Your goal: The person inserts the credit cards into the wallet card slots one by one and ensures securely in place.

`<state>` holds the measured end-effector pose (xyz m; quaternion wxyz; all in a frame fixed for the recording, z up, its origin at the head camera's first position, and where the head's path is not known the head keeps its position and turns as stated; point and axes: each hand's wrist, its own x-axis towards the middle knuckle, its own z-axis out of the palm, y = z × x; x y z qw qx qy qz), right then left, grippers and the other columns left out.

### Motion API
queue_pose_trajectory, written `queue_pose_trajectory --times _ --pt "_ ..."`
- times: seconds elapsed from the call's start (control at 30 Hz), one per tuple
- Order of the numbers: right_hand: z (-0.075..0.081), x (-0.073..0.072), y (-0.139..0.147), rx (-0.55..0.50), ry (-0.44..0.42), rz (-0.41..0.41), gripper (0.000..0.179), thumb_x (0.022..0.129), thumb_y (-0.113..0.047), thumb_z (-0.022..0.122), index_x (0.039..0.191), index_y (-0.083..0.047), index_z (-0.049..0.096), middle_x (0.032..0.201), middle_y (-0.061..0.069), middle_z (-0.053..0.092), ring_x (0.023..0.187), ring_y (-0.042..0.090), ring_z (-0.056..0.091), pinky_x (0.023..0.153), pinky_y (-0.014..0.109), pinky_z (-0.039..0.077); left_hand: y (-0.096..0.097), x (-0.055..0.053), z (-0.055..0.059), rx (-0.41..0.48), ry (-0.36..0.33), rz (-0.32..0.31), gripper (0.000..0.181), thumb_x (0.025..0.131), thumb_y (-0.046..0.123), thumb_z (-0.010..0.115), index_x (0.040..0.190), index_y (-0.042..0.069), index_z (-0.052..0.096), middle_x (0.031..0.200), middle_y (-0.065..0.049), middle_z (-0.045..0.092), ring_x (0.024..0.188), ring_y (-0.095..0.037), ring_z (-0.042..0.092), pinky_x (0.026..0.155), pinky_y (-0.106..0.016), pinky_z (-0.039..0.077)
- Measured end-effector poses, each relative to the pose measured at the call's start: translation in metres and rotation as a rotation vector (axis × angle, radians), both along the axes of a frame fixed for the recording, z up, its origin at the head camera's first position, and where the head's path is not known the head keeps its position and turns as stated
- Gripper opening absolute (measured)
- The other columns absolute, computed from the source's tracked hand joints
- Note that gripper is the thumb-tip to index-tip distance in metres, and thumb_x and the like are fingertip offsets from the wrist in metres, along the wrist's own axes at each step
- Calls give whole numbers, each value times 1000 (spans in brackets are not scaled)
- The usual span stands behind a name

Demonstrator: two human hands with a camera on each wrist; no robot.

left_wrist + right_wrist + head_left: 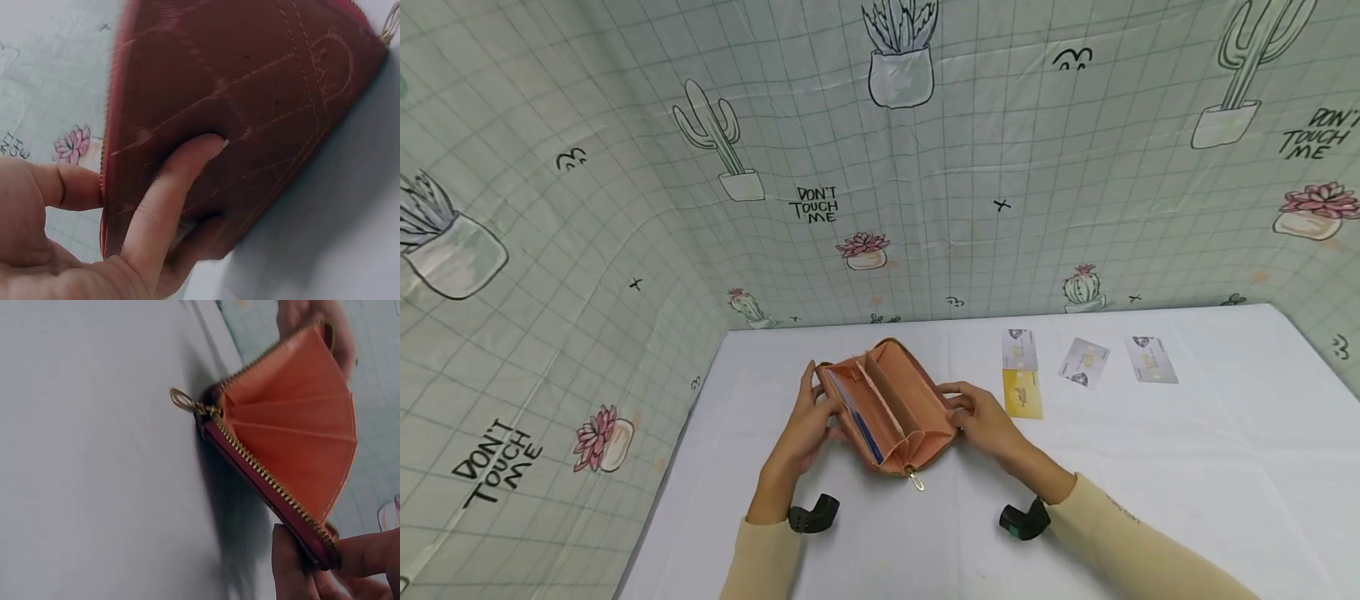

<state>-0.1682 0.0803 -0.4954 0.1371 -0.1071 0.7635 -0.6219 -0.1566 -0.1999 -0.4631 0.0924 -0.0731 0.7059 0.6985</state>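
Observation:
A zip-around wallet (917, 379) stands unzipped and spread wide on the table, its orange pleated compartments facing up. My left hand (808, 423) grips its left side. In the left wrist view, fingers (175, 194) lie against the brown quilted cover (262, 106). At the opposite side my right hand (988, 423) pinches the zippered edge (275, 487) between thumb and fingers. A blue card (867, 435) shows in the leftmost compartment, with a paler strip beside it. The gold zipper pull (916, 481) hangs at the near end.
Right of the wallet, a grey card (1018, 348) lies just behind a yellow card (1022, 395). Farther right are a tilted grey card (1084, 362) and another grey card (1152, 360). A cactus-print cloth (970, 167) hangs behind and left of the white table (1150, 483).

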Motion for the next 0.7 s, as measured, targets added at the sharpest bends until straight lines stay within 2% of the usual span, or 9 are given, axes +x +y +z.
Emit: queue_pose_trajectory --times 0.17,0.3,0.37,0.47,0.57,0.7 --pt "-1 -25 5 28 54 71 42 101 9 48 142 11 57 120 29 72 93 20 70 71 26 55 -2 6 1 22 -26 0 96 97 -1 53 169 14 -9 167 -29 8 130 -48 53 79 -38 64" --pt "1 -43 8 50 81 130 42 100 11 45 139 12 59 120 30 72 85 15 66 66 25 50 -10 5 -1 -17 9 17 77 106 6 54 166 5 7 164 -29 17 131 -47 55 89 -45 62" --pt "3 -50 8 68 91 149 43 99 12 43 139 11 60 119 29 73 82 14 63 64 24 46 -15 2 -3 -33 27 31 65 110 9 52 163 1 15 163 -28 22 132 -45 54 93 -44 61" --pt "6 -58 9 99 102 164 43 100 11 43 139 10 61 119 29 73 79 14 60 62 24 43 -21 -3 -6 -9 35 35 55 112 8 48 160 -2 23 163 -26 28 134 -39 52 100 -40 57" --pt "7 -60 9 116 80 147 39 104 6 46 140 8 61 121 28 72 83 14 62 66 25 47 -22 -6 -10 47 23 49 54 110 4 48 159 -4 26 161 -27 30 129 -31 55 97 -32 57" --pt "5 -54 11 107 15 97 37 107 -4 55 142 6 59 123 26 72 95 18 68 77 29 56 -19 -6 -13 116 11 112 54 107 -1 48 156 -6 27 157 -28 31 116 -20 59 85 -23 58"
